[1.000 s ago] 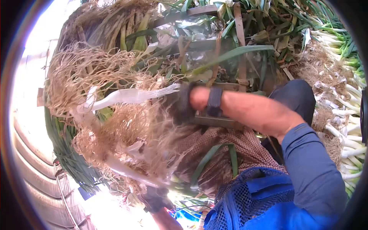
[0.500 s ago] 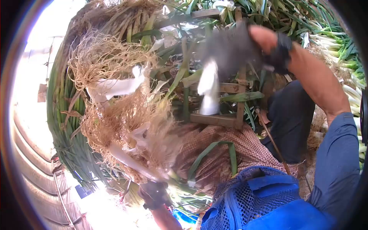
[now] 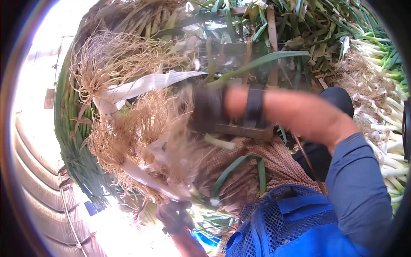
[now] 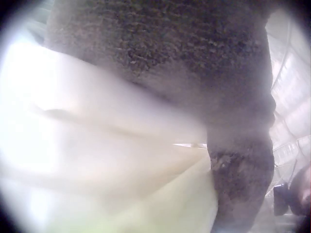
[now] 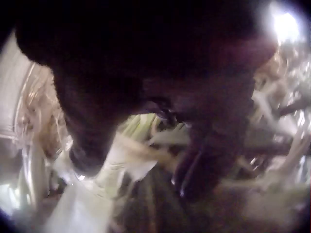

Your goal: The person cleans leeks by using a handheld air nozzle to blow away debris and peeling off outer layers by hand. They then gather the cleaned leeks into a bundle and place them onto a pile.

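Note:
My left hand (image 3: 174,215), in a dark glove, grips the white stalk of a leek (image 3: 143,176) at the lower left of the head view. Up close, the left wrist view has the dark glove fingers (image 4: 240,179) curled round pale layered stalk (image 4: 112,145). My right hand (image 3: 208,107), gloved and blurred, is beside the bushy tan roots (image 3: 175,132). In the right wrist view its fingers (image 5: 92,145) reach down, spread apart, with one fingertip right at a whitish stalk (image 5: 82,208). A pale strip of leek skin (image 3: 150,83) lies across the roots.
A wooden frame (image 3: 244,132) stands ahead, with leaf scraps around it. A checked cloth (image 3: 278,165) covers the lap, with a bent green leaf (image 3: 239,162) on it. Rows of white-stemmed leeks (image 3: 391,171) lie at right; a leafy heap (image 3: 72,150) is at left.
My right hand swung up and right with a white strip, then came back down left to the roots. A short pale piece now shows over the lap. My left hand has kept its hold.

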Demonstrator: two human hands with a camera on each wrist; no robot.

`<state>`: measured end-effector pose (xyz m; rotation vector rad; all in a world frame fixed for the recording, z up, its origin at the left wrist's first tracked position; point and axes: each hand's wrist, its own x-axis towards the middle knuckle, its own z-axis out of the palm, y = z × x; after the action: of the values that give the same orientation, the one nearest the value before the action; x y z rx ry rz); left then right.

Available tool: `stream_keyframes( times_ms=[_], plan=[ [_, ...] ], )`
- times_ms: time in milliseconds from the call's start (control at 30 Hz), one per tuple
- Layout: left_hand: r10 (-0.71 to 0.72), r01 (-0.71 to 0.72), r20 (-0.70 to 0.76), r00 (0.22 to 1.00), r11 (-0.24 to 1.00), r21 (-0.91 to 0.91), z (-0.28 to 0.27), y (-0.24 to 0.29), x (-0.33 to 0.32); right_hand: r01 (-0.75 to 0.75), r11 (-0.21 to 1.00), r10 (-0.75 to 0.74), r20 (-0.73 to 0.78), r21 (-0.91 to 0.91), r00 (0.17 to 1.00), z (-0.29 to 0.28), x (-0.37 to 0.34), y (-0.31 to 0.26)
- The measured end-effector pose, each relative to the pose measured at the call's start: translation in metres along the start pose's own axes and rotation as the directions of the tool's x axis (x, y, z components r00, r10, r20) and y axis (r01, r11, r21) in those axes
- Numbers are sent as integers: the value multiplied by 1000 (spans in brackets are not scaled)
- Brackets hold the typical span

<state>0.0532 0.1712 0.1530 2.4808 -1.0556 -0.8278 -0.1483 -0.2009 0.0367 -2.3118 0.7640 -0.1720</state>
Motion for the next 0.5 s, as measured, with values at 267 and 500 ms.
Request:
stream_keyframes(
  times_ms=[267, 500],
  plan=[
    [43, -42, -26, 999, 999, 23, 14, 10, 15, -255, 960, 222, -247, -113, 943, -130, -37, 107],
    [197, -159, -189, 962, 967, 199, 65, 35, 16, -296, 955, 286, -219, -13, 933, -130, -66, 124]
  ],
)
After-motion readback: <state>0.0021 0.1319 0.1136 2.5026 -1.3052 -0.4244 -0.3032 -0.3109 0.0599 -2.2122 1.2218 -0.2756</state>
